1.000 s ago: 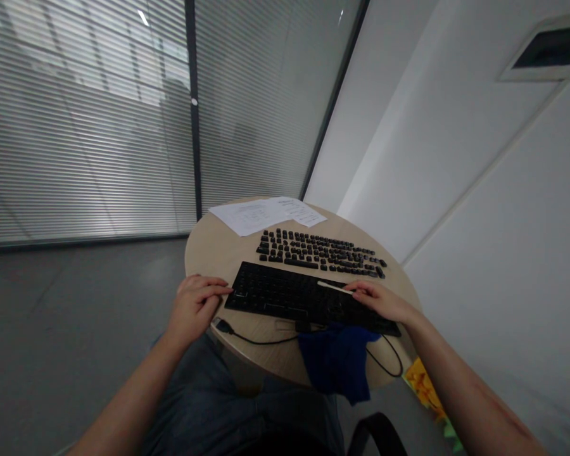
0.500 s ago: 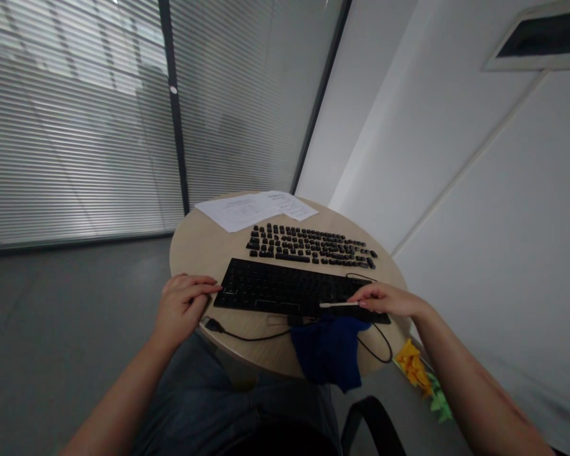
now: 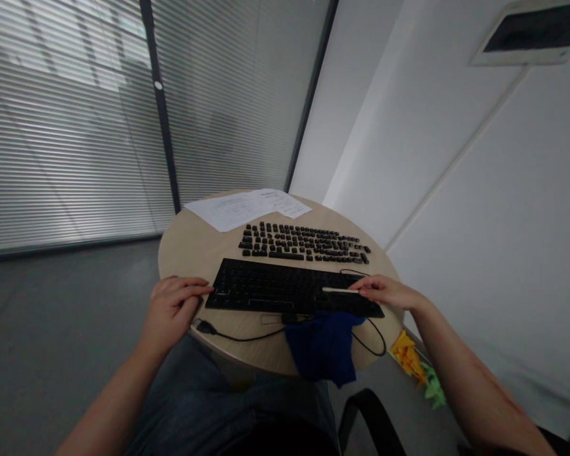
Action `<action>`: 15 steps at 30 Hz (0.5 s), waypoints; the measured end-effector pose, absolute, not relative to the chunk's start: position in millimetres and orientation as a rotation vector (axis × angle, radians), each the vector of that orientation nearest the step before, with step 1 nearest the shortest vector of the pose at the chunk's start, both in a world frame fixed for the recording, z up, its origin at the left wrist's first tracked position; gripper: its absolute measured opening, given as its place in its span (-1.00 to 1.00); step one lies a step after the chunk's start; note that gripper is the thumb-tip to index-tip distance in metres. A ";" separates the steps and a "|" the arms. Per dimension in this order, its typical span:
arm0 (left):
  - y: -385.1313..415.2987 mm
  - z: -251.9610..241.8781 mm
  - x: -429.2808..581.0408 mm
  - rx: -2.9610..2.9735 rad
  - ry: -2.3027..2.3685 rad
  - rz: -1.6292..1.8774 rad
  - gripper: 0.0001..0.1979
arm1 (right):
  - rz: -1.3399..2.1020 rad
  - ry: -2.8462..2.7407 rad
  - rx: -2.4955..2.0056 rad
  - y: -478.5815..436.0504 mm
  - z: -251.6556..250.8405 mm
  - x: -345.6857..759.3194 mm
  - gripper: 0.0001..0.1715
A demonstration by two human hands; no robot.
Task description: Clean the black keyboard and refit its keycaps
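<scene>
A black keyboard base (image 3: 266, 288) with its keycaps off lies across the round table. My left hand (image 3: 173, 307) rests at its left end, fingers stretched out and fingertips touching the edge. Over the right part of the base, my right hand (image 3: 384, 292) pinches a thin white stick that looks like a cotton swab (image 3: 338, 290); it points left, nearly level. Whether its tip touches the base I cannot tell. Loose black keycaps (image 3: 304, 244) lie in rows behind the base. A blue cloth (image 3: 323, 348) hangs over the table's front edge.
The keyboard's cable (image 3: 251, 338) and its plug lie along the front of the wooden table (image 3: 185, 244). Printed papers (image 3: 237, 210) are at the back. Yellow (image 3: 408, 356) and green objects (image 3: 432, 384) are on the floor at right, and a chair armrest (image 3: 370, 418) is below.
The view has shifted slightly, moving everything a little left. My right hand has moved the cotton swab up and away from the front edge of the base. My left hand stays at the base's left end.
</scene>
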State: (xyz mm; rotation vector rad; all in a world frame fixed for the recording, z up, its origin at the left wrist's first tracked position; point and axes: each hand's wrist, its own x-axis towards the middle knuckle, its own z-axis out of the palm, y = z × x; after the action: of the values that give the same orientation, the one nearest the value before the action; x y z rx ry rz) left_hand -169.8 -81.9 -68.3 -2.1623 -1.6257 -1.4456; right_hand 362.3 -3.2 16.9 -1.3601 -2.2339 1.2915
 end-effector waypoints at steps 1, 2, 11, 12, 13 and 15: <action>-82.0 -68.4 -169.7 -2.161 -1.625 -1.448 -0.66 | 1.237 -2.172 -1.384 -2.4 17.0 363.7 -0.39; -82.2 -68.4 -169.7 -2.163 -1.618 -1.451 -0.66 | 1.201 -2.133 -1.395 -2.0 17.6 365.5 -0.38; -81.0 -66.1 -170.6 -2.176 -1.531 -1.467 -0.68 | 1.320 -2.153 -1.431 -3.4 21.1 382.7 -0.38; -80.7 -66.4 -170.9 -2.174 -1.527 -1.466 -0.68 | 1.238 -2.094 -1.453 -2.0 19.9 383.9 -0.36; -80.4 -66.8 -171.2 -2.176 -1.528 -1.460 -0.67 | 1.186 -2.062 -1.466 -1.0 18.8 385.7 -0.35; -79.9 -68.1 -171.8 -2.182 -1.540 -1.446 -0.67 | 1.197 -2.093 -1.468 -0.7 17.6 391.0 -0.37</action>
State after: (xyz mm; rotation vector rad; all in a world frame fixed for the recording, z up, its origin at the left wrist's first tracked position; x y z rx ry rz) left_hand -171.8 -79.9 -68.1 -2.1820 -1.5399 -1.4464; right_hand 391.0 -0.7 17.6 -1.4676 -2.0930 1.1968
